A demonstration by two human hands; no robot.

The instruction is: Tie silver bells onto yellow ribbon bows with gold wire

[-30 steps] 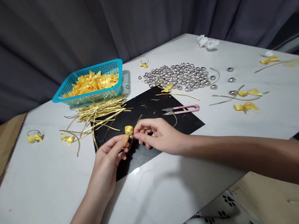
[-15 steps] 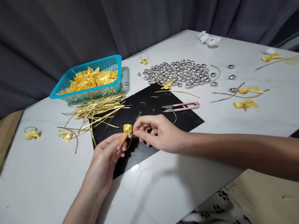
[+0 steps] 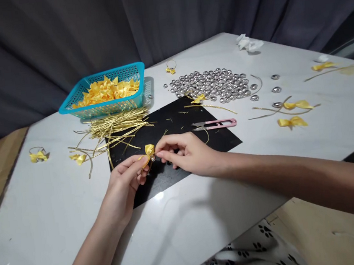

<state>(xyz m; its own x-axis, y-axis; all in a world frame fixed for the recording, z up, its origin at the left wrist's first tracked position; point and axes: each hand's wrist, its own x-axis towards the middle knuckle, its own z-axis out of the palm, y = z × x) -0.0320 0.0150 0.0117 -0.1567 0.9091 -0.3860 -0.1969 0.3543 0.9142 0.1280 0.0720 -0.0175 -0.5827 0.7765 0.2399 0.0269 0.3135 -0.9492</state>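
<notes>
Above the black mat (image 3: 157, 183), my left hand (image 3: 127, 182) pinches a yellow ribbon bow (image 3: 149, 149) between thumb and fingertips. A small silver bead (image 3: 153, 158) sits against the middle of the bow, and a thin gold wire hangs beneath it. My right hand (image 3: 187, 152) is closed just right of the bow, thumb and index finger pinched at the bead on what seems to be the wire's end. That end is mostly hidden by the fingertips. Pink-handled thread snips (image 3: 222, 123) lie on the mat beyond my right hand.
A blue basket (image 3: 67, 108) of yellow bows stands at the back left, with a bundle of gold wires (image 3: 119, 124) before it. Silver beads (image 3: 213, 84) are spread at the back. Loose bows (image 3: 292, 122) and wires lie right. A finished-looking bow loop (image 3: 38, 155) lies left.
Both hands stay pinched around the bow and wire. The right fingertips have moved slightly left, closer against the bow and bead. The view has shifted a little.
</notes>
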